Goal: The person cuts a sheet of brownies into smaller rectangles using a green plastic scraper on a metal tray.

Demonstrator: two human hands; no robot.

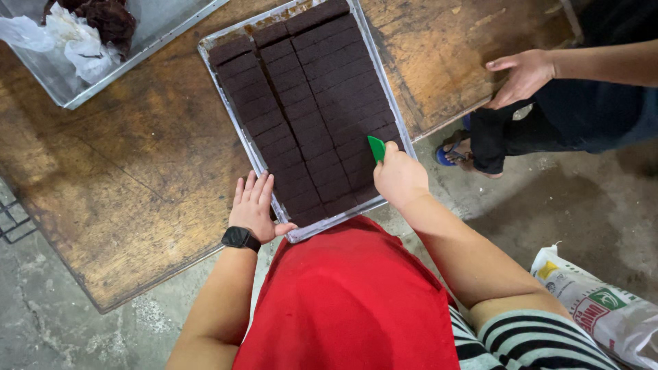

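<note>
The right hand point(399, 179) clenches a green scraper point(376, 148) over soft, crumbly-looking brownie slabs point(308, 109) in the metal tray point(252, 152) on the table, best lifted from beneath, while the left hand point(253, 207) rests flat, fingers released, steadying its rim.

Green scraper point(376, 148) mostly hidden in right hand point(399, 179) (blade tip only).

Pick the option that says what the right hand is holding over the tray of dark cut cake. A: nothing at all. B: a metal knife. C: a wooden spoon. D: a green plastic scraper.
D: the right hand grips a small green scraper at the near right part of the metal tray of dark cake pieces, while the left hand rests at the tray's near left edge.
</note>
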